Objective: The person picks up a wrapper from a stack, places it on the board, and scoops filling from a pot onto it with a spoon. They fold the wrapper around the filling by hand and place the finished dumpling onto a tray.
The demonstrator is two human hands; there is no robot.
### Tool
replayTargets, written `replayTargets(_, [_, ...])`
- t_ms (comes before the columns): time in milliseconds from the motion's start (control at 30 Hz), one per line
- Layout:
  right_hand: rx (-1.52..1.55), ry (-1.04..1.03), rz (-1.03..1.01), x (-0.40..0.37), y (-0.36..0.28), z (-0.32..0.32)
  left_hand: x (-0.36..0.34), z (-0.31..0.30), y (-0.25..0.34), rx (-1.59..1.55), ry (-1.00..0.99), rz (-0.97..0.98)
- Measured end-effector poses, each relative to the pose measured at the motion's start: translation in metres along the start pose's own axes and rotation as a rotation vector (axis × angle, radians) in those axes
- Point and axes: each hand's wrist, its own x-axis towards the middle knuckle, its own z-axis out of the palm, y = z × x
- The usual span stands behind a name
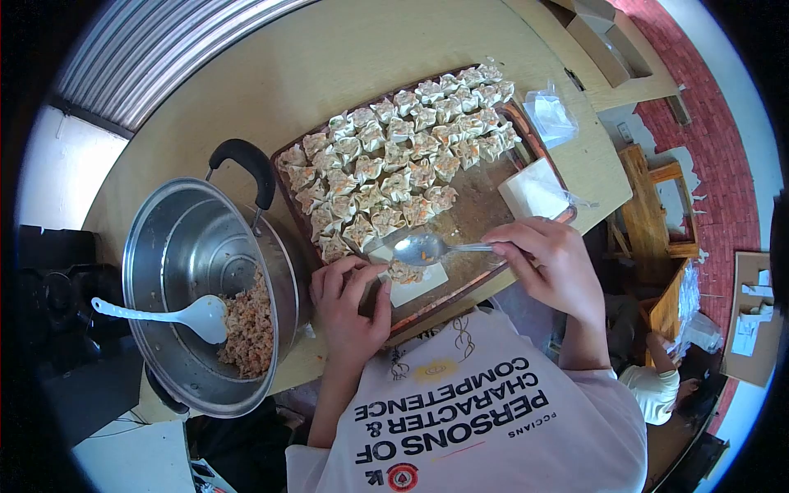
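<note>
My right hand point(551, 255) grips the handle of a metal spoon point(421, 248), whose bowl is just above a square dumpling wrapper point(427, 283). A mound of minced filling point(403, 273) sits on that wrapper, partly hidden by the spoon. My left hand point(349, 304) is at the wrapper's left side, thumb and fingers apart, with the index fingertip by the filling. Rows of filled, pleated dumplings point(394, 156) cover much of the wooden tray point(481, 197) beyond my hands. A stack of wrappers point(534, 191) lies on the tray's right side.
At left stands a large metal pot point(177, 271) with minced filling point(249, 329) and a white ladle point(201, 319). A clear plastic bag point(551, 117) lies on the table point(329, 57) past the tray. Another person point(653, 386) is at lower right, near wooden furniture point(649, 205).
</note>
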Motion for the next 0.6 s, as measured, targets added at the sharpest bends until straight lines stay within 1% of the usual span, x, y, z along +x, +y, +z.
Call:
replayTargets(133, [0.025,-0.047,-0.002,0.001,0.009,0.009,-0.001,0.0,0.0,-0.001,0.007,0.006])
replayTargets(300, [-0.103,0.028,-0.047,0.001,0.005,0.0,0.0,-0.001,0.001,0.024,-0.011,0.002])
replayTargets(433, [-0.041,0.052,-0.012,-0.002,-0.007,-0.004,0.0,0.0,0.0,0.02,0.002,0.006])
replayTargets(500, [-0.081,-0.033,-0.019,-0.003,-0.009,-0.002,0.0,0.0,0.001,0.004,0.003,0.002])
replayTargets(600, [-0.087,-0.017,-0.035,0.0,-0.004,0.002,0.001,-0.002,0.004,-0.001,-0.003,0.001])
